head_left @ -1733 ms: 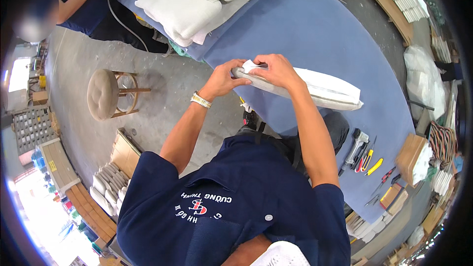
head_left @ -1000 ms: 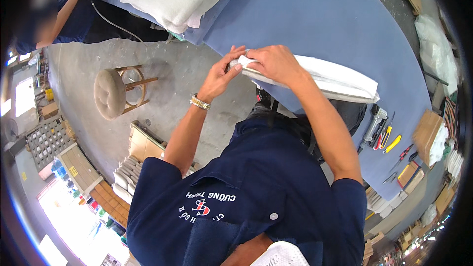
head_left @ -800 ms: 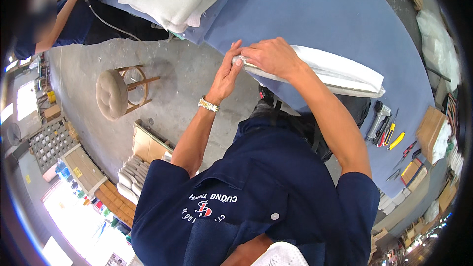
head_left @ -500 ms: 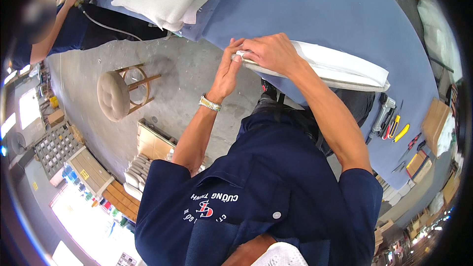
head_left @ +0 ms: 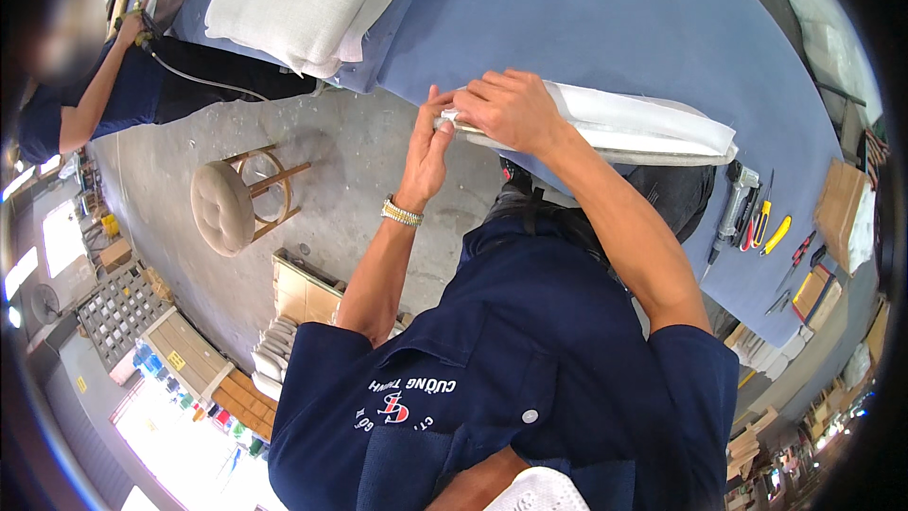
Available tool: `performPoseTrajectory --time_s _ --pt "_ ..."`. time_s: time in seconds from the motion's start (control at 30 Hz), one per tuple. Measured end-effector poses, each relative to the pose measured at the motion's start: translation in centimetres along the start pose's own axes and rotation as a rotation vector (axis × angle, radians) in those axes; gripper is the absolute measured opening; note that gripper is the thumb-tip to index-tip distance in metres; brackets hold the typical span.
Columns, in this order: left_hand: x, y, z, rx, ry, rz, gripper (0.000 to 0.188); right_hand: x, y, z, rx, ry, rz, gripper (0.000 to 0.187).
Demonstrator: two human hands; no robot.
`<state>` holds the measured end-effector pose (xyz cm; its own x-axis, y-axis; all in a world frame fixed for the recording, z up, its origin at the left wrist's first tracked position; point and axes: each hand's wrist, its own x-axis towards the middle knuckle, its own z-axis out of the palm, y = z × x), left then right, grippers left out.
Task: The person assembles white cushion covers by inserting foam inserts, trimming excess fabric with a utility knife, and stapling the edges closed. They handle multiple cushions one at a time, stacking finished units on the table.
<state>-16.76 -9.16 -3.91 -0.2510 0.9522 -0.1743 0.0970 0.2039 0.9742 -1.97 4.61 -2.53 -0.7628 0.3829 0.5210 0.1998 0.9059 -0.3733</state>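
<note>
A long, flat upholstered panel (head_left: 653,130) lies along the near edge of the blue table, with white lining on top and a greyish fabric rim below. My left hand (head_left: 428,156) is at its left end, thumb and fingers closed around the corner. Bent over the same corner, my right hand (head_left: 509,112) grips the folded white material with its fingertips. Both hands nearly touch there, and the right fingers hide part of the fold. The panel's right end rests close to a staple gun (head_left: 735,203).
Yellow-handled tools, including a cutter (head_left: 777,235), lie on the blue table (head_left: 605,9) at right. Folded pale fabric (head_left: 288,9) is stacked at far left. A tufted round stool (head_left: 222,208) lies tipped on the floor. Another person (head_left: 104,85) holds a hosed tool.
My hands stay at the panel's left corner, with the right fingers shifted slightly over the fold. The whole view has shifted a little; the panel sits slightly further left in it.
</note>
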Motion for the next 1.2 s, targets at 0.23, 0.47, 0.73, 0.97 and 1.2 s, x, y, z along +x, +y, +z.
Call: performPoseTrajectory --time_s 0.23,0.47,0.73,0.97,1.2 --pt "-0.5 -1.0 0.0 0.119 -0.017 0.134 0.041 -0.5 -0.6 -0.2 0.049 0.004 0.028 0.017" --pt "-0.4 -1.0 -0.7 0.181 -0.076 0.221 0.050 -0.8 -0.2 -0.2 0.078 -0.034 0.057 0.020" --pt "1.7 0.3 -3.5 0.484 -0.336 0.243 0.069 0.3 1.1 -0.9 0.145 -0.094 -0.047 0.016" --pt "3.7 2.0 -4.2 0.658 -0.372 0.278 0.057 1.4 2.2 -1.0 0.052 -0.195 -0.119 0.004" --pt "4.1 1.8 -4.2 0.686 -0.373 0.162 0.055 1.8 2.5 -0.3 0.101 -0.215 -0.068 0.007"
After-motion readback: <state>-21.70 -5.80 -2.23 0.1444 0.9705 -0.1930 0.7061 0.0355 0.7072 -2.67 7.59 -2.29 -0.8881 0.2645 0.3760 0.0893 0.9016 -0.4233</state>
